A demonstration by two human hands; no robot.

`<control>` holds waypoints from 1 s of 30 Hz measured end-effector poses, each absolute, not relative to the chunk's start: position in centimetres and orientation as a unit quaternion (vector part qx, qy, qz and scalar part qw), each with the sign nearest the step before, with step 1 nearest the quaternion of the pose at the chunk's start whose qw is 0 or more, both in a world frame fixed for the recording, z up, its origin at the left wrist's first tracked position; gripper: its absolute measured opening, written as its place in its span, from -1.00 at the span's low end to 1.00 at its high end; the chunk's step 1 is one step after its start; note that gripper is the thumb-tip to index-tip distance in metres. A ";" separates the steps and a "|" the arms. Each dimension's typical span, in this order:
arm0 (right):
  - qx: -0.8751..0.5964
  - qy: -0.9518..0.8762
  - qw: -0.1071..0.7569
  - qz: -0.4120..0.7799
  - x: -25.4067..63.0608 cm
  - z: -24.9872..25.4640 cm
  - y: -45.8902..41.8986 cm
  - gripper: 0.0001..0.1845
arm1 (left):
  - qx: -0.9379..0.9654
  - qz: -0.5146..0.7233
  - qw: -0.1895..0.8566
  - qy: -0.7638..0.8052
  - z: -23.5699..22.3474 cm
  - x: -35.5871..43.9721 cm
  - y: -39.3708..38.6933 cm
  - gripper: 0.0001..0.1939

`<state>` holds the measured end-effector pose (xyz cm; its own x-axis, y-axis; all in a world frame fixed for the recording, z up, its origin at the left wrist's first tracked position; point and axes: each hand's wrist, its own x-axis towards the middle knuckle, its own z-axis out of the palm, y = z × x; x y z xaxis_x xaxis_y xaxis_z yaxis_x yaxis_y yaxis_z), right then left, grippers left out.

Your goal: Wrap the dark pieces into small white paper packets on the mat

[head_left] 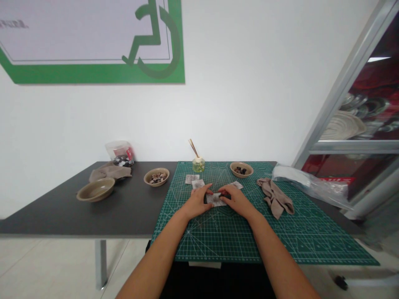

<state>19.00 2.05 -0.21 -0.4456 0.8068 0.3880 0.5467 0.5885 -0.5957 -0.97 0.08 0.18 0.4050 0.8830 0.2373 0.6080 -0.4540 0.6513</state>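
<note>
Printed paper (214, 199) lies on the green cutting mat (218, 245) between both hands, at their fingertips. The left hand (199, 202) arches at its left edge, thumb and forefinger parted; the right hand (234, 199) curves in opposite, fingers bent near a small dark piece (223, 194) — whether either hand grips anything, I cannot tell. Two more sheets (192, 179) lie just beyond the left hand, and another (237, 185) borders the right. Farther back stands a reed diffuser (198, 165); a crumpled brown cloth (276, 197) lies to the right — all clear of the hands. One bowl (153, 185) holds tan pieces (158, 178), another (242, 176) dark ones (240, 170).
</note>
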 end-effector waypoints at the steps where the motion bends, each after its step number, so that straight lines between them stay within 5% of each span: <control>1: -0.424 -0.818 0.334 0.198 19.2 -0.2 2.1 -0.82 | 0.802 0.286 0.240 0.465 0.2 -1.0 0.1 -0.27; 30: -0.386 -0.849 0.309 0.184 18.8 0.2 1.7 -0.83 | 0.805 0.288 0.238 0.461 0.1 -1.0 0.2 -0.26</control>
